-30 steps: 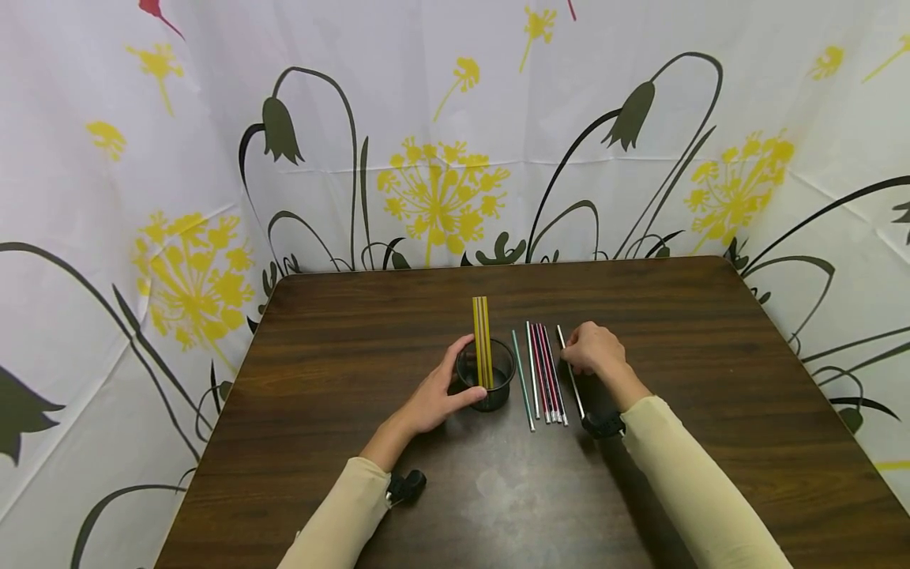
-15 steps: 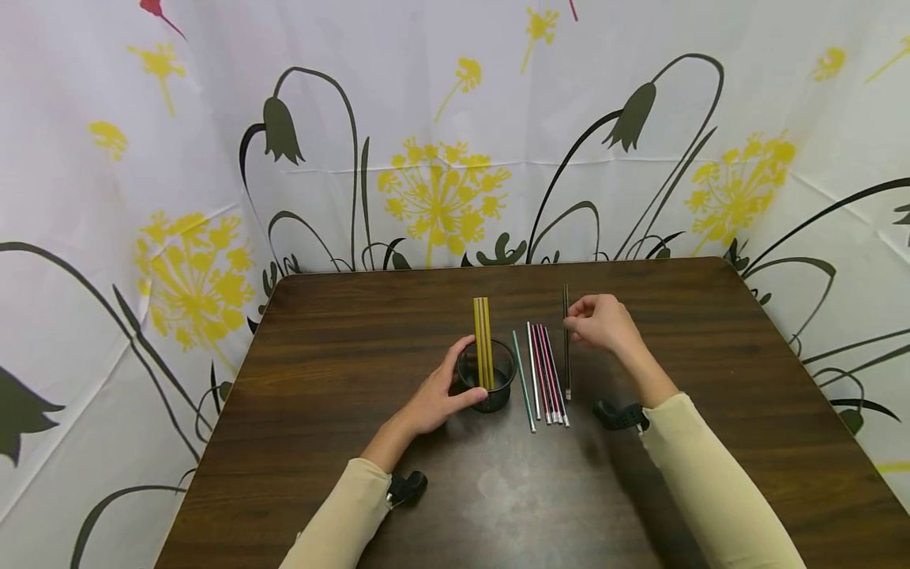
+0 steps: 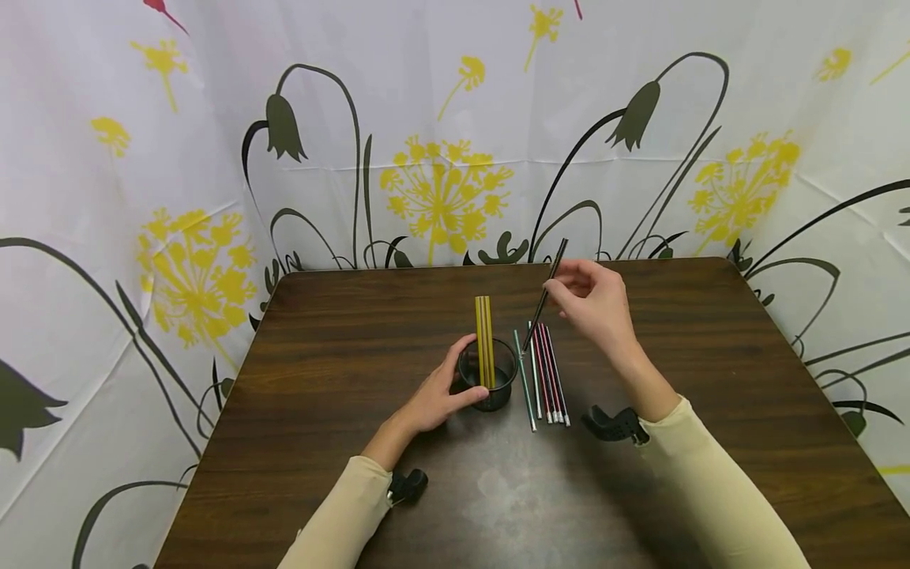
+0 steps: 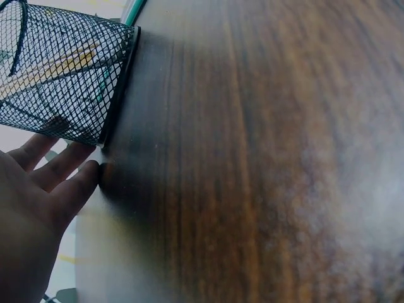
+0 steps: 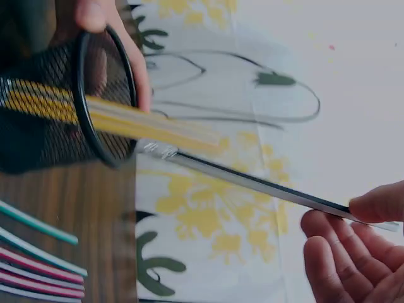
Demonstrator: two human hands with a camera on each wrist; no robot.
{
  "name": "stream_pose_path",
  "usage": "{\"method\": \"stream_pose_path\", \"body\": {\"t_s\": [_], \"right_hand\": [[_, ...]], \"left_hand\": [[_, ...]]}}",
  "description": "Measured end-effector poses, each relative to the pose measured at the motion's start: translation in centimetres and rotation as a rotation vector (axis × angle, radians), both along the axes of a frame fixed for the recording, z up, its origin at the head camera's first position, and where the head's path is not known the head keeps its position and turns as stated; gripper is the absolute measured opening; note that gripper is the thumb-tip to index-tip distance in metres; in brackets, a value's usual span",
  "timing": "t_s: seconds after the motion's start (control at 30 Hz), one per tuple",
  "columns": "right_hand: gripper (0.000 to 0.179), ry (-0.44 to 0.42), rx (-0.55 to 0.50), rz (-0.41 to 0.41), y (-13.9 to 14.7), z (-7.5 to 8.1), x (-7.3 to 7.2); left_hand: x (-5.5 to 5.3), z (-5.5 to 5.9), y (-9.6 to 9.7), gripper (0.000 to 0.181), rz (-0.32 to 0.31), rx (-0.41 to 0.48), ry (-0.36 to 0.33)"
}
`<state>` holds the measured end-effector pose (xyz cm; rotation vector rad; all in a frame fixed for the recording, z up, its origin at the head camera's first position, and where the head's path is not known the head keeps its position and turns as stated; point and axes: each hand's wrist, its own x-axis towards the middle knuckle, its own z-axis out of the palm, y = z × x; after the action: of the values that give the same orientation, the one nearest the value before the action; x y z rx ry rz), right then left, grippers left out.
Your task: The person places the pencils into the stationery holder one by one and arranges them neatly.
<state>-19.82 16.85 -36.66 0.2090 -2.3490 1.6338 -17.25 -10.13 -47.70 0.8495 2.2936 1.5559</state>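
Observation:
A black mesh pencil cup (image 3: 497,400) stands upright on the table with several yellow pencils (image 3: 484,336) in it. My left hand (image 3: 432,401) holds the cup from its left side, thumb near the front rim and fingers round the back. In the left wrist view, fingertips touch the mesh wall (image 4: 69,69) low down. Above the table, my right hand (image 3: 596,304) pinches a black pencil (image 5: 252,182) near its upper end. That pencil slants down to the left, its silver eraser end close to the cup's rim in the right wrist view.
Right of the cup lies a row of loose pencils: a green one (image 3: 524,383), a silver-white one (image 3: 535,387) and several pink-and-dark ones (image 3: 550,379). The brown wooden table (image 3: 341,340) ends at a flowered curtain (image 3: 441,118) behind.
My right hand has picked the black pencil up from the table right of the row, raised it and tilted it leftward toward the cup. The left hand and cup have stayed put.

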Motion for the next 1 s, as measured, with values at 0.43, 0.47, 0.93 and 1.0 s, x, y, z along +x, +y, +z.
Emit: {"method": "stream_pose_path", "body": {"t_s": [0.43,0.47,0.93,1.0], "right_hand": [[0.019,0.143,0.194,0.134,-3.6,-3.5,1.6],[0.019,0.144,0.205,0.148,-3.7,-3.9,1.7],[0.013,0.147,0.316,0.228,-4.9,-6.9,2.3],[0.014,0.142,0.324,0.223,-5.0,-6.8,2.4]], "left_hand": [[-1.4,-3.7,0.0,0.082,0.038,0.01,0.003],[-1.4,-3.7,0.0,0.083,0.038,0.01,0.005],[-1.4,-3.7,0.0,0.081,0.04,0.013,-0.007],[-1.4,-3.7,0.0,0.081,0.039,0.012,-0.009]]}}
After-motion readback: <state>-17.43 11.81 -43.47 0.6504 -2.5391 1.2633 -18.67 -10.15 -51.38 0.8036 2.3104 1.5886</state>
